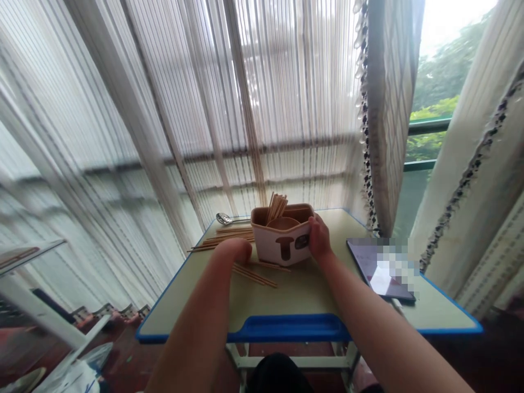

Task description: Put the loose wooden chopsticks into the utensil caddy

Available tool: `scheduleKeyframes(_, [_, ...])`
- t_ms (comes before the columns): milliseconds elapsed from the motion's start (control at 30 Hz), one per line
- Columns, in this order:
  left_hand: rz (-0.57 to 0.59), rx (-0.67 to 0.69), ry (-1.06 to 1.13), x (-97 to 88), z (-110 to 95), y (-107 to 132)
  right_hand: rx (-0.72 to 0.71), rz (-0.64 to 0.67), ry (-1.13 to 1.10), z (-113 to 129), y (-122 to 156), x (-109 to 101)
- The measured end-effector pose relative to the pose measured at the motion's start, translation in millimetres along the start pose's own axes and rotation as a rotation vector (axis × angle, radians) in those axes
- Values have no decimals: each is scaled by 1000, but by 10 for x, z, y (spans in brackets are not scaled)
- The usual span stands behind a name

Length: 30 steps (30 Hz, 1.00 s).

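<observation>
Two hands flank the holder point(282, 243): the right hand point(319, 238) clasps its side wall with curled fingers; the left hand point(234, 252) hides its fingers, so I cannot tell their state, with loose chopsticks point(254, 275) just below them. A one-sided pull could tip the holder, spilling its upright sticks point(277, 207).
</observation>
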<state>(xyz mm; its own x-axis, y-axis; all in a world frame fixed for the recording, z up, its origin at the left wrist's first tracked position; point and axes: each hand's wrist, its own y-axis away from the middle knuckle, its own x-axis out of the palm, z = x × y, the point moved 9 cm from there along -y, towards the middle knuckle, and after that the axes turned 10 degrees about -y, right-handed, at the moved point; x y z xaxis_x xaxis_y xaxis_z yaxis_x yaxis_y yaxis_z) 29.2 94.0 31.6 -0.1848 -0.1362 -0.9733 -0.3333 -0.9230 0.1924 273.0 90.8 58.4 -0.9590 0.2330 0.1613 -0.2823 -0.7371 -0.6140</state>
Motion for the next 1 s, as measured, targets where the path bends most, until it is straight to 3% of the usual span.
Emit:
scheduleKeyframes(67, [145, -8, -1, 89, 5, 18, 10, 1, 2, 1, 5, -6])
scheduleKeyframes(133, [205, 14, 26, 91, 6, 47, 18, -9, 0, 1, 10, -15])
scheduleKeyframes(300, [111, 261, 201, -221, -166, 248, 10, -18, -1, 25, 11, -2])
scheduleKeyframes(433, [-10, 548, 645, -583, -493, 524, 18, -20, -5, 13, 1, 6])
scheduleKeyframes(500, [-183, 600, 960, -819, -530, 586, 17, -16, 6, 4, -4, 7])
scheduleKeyframes(600, [-607, 568, 1328, -1113, -330, 630, 19, -8, 7, -19, -8, 12])
scheduleKeyframes(733, [-1041, 371, 1595, -1160, 73, 630, 22, -8, 5, -36, -7, 15])
scheduleKeyframes(867, [-1268, 184, 1460, -1114, 279, 630, 17, -5, 17, -25, 1, 13])
scheduleKeyframes(1000, [-1292, 71, 1123, -1090, 217, 594, 19, -11, 15, -12, 8, 5])
